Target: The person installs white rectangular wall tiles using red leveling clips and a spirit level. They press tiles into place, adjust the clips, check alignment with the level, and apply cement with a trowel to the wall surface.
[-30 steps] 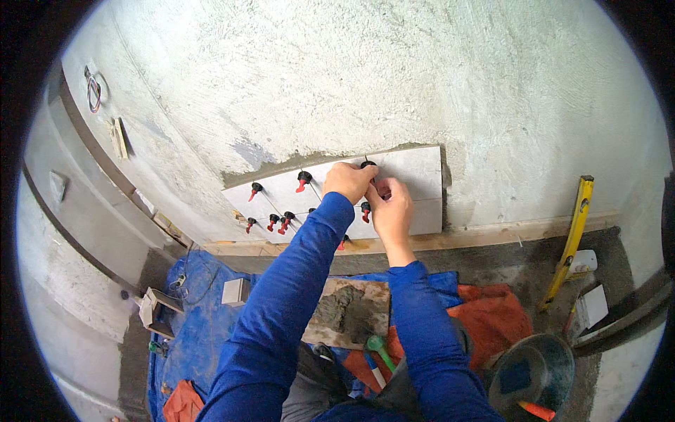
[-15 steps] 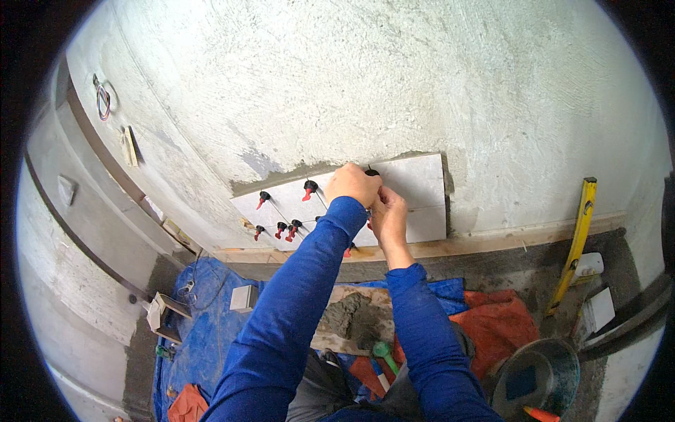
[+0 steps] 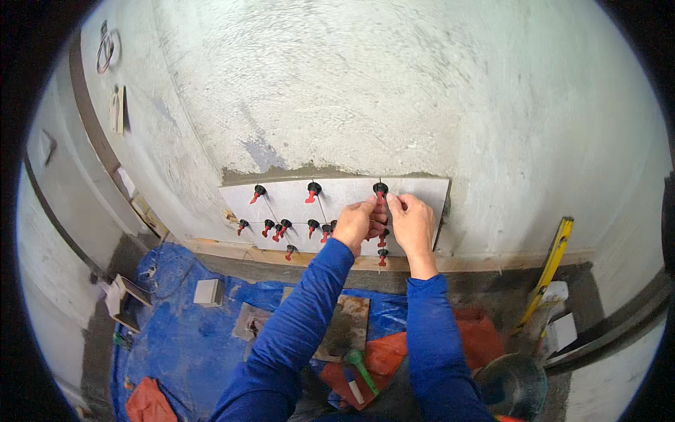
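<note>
Twisting this red-handled clip (image 3: 380, 188) too hard could, I judge, snap it or pull the grey tiles (image 3: 423, 188) out of line, since the dark mortar (image 3: 285, 173) along their top edge looks damp and might give. A careless knuckle could also knock the lower clips (image 3: 382, 238) just beneath my fingers. The clip sits at the top edge of the tiles on the wall (image 3: 365, 84), between my fingertips. My left arm slants up to the right, my right one rises nearly straight. My left hand (image 3: 358, 224) is curled, its tips beside the red handle; my right hand (image 3: 413, 224) holds thumb and forefinger narrow. I cannot tell whether either grips it.
</note>
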A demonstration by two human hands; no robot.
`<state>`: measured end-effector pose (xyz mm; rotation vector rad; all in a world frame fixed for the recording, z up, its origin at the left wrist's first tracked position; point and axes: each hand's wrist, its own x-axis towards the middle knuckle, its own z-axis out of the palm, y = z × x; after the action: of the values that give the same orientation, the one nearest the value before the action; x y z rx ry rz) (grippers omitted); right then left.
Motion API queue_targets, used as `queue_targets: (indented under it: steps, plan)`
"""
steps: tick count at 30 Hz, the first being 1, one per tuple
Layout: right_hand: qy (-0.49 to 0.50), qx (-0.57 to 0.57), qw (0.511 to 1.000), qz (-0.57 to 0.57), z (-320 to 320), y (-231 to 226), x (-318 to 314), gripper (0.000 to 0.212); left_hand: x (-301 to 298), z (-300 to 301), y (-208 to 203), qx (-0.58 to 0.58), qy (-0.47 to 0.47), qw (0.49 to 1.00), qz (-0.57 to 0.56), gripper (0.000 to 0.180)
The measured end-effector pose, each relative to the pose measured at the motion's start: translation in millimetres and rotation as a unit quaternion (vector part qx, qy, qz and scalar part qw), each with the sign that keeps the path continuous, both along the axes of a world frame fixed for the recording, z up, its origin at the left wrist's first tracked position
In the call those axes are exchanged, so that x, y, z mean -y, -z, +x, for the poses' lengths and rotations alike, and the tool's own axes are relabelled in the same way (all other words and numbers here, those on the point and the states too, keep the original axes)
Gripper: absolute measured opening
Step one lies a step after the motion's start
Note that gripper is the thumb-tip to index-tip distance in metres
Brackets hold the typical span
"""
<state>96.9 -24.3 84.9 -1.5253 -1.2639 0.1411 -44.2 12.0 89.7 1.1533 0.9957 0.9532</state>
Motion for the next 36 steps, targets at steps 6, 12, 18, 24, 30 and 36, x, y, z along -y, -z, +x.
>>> queue_targets:
  steps: [6, 12, 18, 24, 30, 36]
  plan:
    - [-0.126, -0.263, 0.955, -0.051, 2, 5, -31, 0.036, -1, 11, 9, 0.195, 0.055, 0.976, -0.076, 0.033]
    - [-0.092, -0.172, 0.976, -0.092, -3, -12, -28, 0.047, 8, 18, 9, 0.199, 0.002, 0.978, -0.069, 0.027]
    - [0.012, 0.064, 0.982, -0.176, -7, -37, -31, 0.047, 10, 32, 7, 0.238, -0.058, 0.968, -0.048, 0.026]
    - [0.012, 0.06, 0.985, -0.158, -8, -37, -31, 0.046, 8, 39, 11, 0.249, -0.089, 0.963, -0.048, 0.022]
    - [0.033, 0.094, 0.991, -0.092, -8, -25, -38, 0.048, 2, 50, 19, 0.277, -0.123, 0.952, -0.046, 0.022]
    - [0.017, 0.102, 0.992, -0.074, -5, -21, -37, 0.05, -1, 55, 27, 0.297, -0.129, 0.945, -0.043, 0.022]
